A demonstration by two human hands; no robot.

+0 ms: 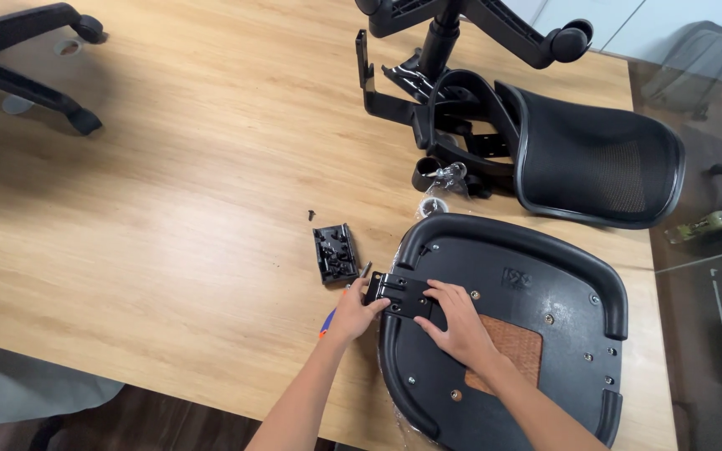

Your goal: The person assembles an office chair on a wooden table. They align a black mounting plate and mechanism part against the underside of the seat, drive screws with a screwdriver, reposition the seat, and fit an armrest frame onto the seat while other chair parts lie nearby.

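Both hands pinch a black metal bracket (400, 294) against the upturned chair seat (545, 276).
Left hand (354, 313) grips its 9 o'clock end, right hand (458, 321) its 3 o'clock end; a second bracket (335, 253) lies at 10 o'clock, a mesh backrest (603, 163) at 1 o'clock.

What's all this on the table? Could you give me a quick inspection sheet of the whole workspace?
Surface: wooden table.
Job's things: upturned black seat pan; black bracket lies on its edge.
Clutter: second black bracket, loose screw, mesh backrest, chair base, another base.
Grips: left hand and right hand both on the bracket.
Cables: nothing seen.
Surroundings: dark floor at right.
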